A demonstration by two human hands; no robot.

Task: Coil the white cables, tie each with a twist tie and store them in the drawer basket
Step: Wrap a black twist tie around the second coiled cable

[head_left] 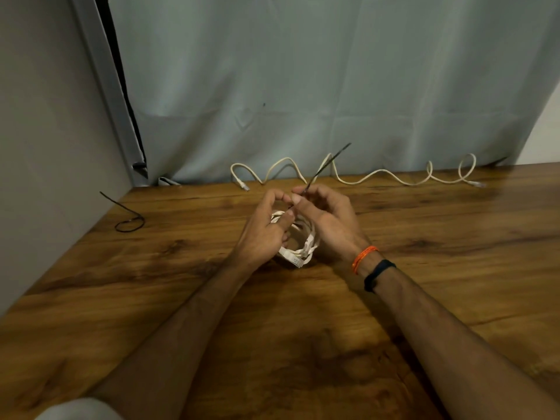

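A coiled white cable (306,247) is held just above the middle of the wooden table (181,298). My left hand (266,228) grips the coil from the left, fingers through the loop. My right hand (327,219) pinches a black twist tie (328,163), whose free end sticks up and to the right. The tie's lower end reaches the top of the coil between my thumbs. A second white cable (378,172) lies uncoiled in waves along the table's back edge. The drawer basket is not in view.
Another black twist tie (128,219), bent into a loop, lies at the table's left edge by the grey wall. A third black tie (497,161) rests at the back right. A pale blue curtain (303,86) hangs behind the table.
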